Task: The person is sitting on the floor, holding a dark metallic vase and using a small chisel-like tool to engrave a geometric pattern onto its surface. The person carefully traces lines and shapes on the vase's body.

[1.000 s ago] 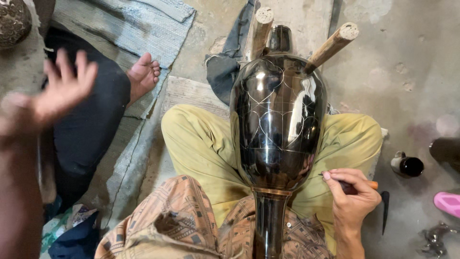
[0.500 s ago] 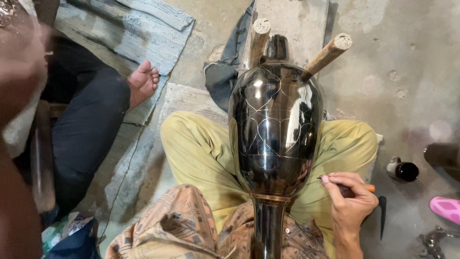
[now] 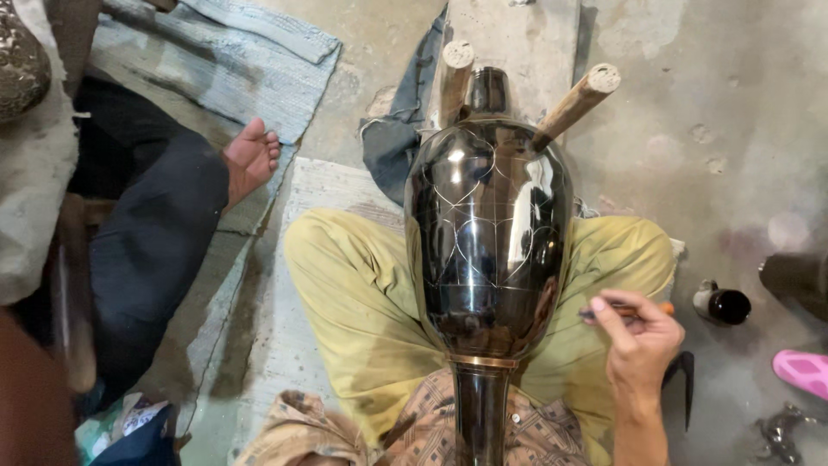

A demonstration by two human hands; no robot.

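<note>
Black vase (image 3: pixel 487 242) just left of right hand (image 3: pixel 640 345)

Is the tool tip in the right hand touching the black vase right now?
Cannot tell. In the head view the right hand holds a tool whose tip reaches the black vase edge, but neither contact nor gap shows plainly.

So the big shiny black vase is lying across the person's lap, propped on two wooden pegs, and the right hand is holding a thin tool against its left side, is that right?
Not quite. In the head view the right hand holds the thin tool at the right side of the black vase, not the left. The rest stands: the vase lies across the lap, its far end between two wooden pegs.
</note>
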